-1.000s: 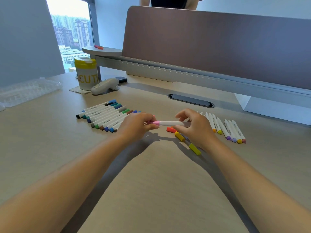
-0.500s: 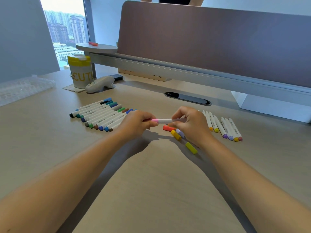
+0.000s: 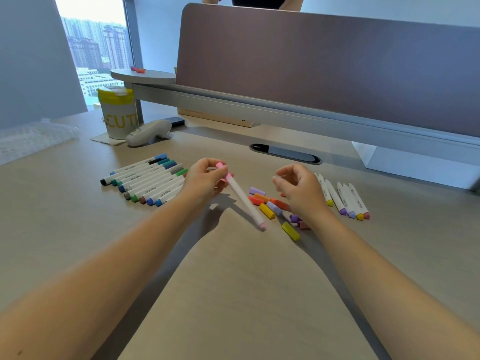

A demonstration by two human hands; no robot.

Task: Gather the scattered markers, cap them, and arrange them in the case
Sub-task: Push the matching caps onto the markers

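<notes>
L hand pinches pink marker by its capped end; R hand loosely curled, holding nothing, above loose caps on tabletop.

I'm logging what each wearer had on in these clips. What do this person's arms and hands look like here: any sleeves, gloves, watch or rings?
Both forearms are bare right up to the bottom edge of the picture, so no sleeve shows. The left hand and the right hand wear no gloves, and neither wrist carries a watch or band. No ring can be made out on the fingers that show.
</notes>
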